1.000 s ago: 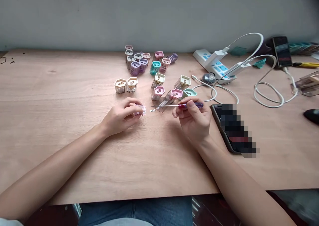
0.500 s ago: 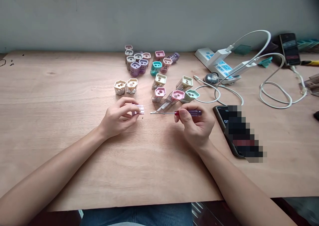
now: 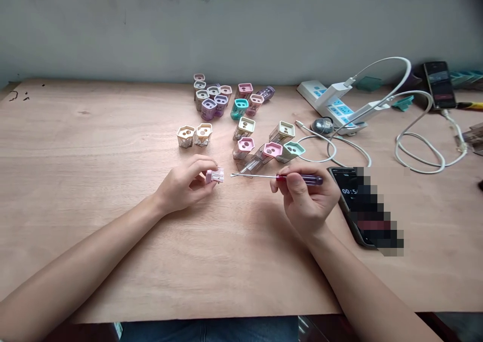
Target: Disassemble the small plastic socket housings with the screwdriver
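Observation:
My left hand (image 3: 185,183) rests on the wooden table (image 3: 113,146) with its fingers pinched round a small pink sharpener part (image 3: 214,176). My right hand (image 3: 307,198) grips a thin screwdriver (image 3: 279,177) by its purple and red handle. The metal shaft lies level and points left, with its tip a short gap from the pink part. Just beyond the shaft lie several pastel pencil sharpeners (image 3: 264,151) with clear bodies.
More sharpeners cluster at the back centre (image 3: 226,96), and two beige ones (image 3: 194,135) stand to the left. A phone (image 3: 358,206) lies by my right wrist. A white power strip (image 3: 330,104), white cables (image 3: 415,146) and a second phone (image 3: 439,84) fill the right side.
The view has tilted, so everything sits a little lower. My left hand has turned the pink part so that it shows more. The screwdriver tip stays pointed at it.

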Demonstrator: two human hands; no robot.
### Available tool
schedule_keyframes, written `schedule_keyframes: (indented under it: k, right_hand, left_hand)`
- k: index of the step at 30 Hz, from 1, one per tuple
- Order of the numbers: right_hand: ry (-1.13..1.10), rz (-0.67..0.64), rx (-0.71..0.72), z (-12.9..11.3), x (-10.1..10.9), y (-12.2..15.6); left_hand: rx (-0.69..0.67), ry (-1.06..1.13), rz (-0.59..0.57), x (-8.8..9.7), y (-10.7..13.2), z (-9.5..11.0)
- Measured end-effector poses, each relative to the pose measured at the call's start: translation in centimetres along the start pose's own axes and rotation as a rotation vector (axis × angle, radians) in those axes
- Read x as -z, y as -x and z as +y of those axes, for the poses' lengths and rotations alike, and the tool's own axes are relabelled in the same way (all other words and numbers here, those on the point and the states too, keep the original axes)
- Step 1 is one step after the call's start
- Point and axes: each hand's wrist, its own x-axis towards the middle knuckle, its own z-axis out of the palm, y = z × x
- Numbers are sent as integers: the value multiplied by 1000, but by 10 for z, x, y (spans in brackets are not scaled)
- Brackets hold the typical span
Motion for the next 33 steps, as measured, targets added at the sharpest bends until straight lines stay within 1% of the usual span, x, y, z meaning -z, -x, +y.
schedule_keyframes:
  k: [4,7,11,23,28,33]
  right_hand:
    - [-71,-62,6,-4,0,4]
    - [-56,-114,4,-4,0,6]
    - [-46,-149,-3,-3,-1,7]
    - [-20,-207,36,-1,-3,7]
    - [-7,-221,20,-1,-4,5]
    - [74,-265,66,-6,-2,3]
  left_hand:
    - [-21,-46,-29,-3,1,-1]
    - [-38,-86,-34,-4,1,-2]
    - [-31,-109,-40,-5,1,-2]
    - [-61,-170,-47,-5,2,-2]
    - [-100,-209,-59,-6,2,-2]
    - [-126,-257,-79,-7,2,-2]
